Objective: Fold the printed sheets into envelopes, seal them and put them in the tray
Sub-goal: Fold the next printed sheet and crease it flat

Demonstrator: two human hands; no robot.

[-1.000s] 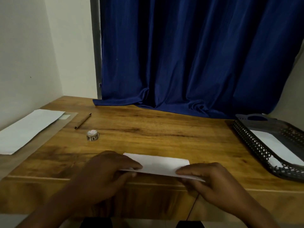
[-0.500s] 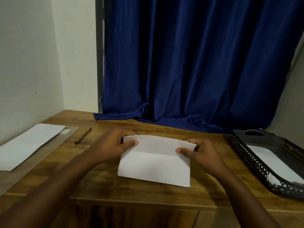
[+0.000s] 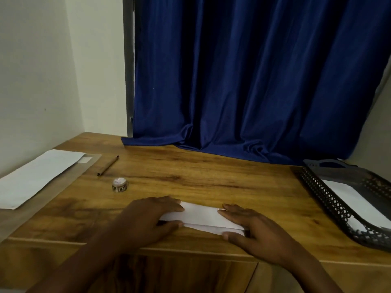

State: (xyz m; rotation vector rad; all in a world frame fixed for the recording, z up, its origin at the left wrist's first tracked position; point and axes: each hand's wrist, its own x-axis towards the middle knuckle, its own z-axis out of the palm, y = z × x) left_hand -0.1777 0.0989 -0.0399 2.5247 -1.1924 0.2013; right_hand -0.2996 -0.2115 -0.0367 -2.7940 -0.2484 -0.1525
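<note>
A white sheet (image 3: pixel 201 217), folded into a narrow strip, lies flat on the wooden desk (image 3: pixel 211 176) near its front edge. My left hand (image 3: pixel 148 220) presses its left end, fingers over the top and thumb at the lower fold. My right hand (image 3: pixel 254 231) lies flat on its right end, thumb at the front corner. A black mesh tray (image 3: pixel 330 199) stands at the right with white paper (image 3: pixel 355 201) inside. More white sheets (image 3: pixel 36 176) lie at the far left on a clear plastic sleeve.
A small roll of patterned tape (image 3: pixel 120 184) and a brown pencil (image 3: pixel 108 166) lie left of centre. A blue curtain (image 3: pixel 254 81) hangs behind the desk and drapes onto its back edge. Walls close in at left.
Half a second ago the sheet was held up, wider and part unfolded. Now it is folded narrower and pressed flat near the front edge, both hands lowered onto it.
</note>
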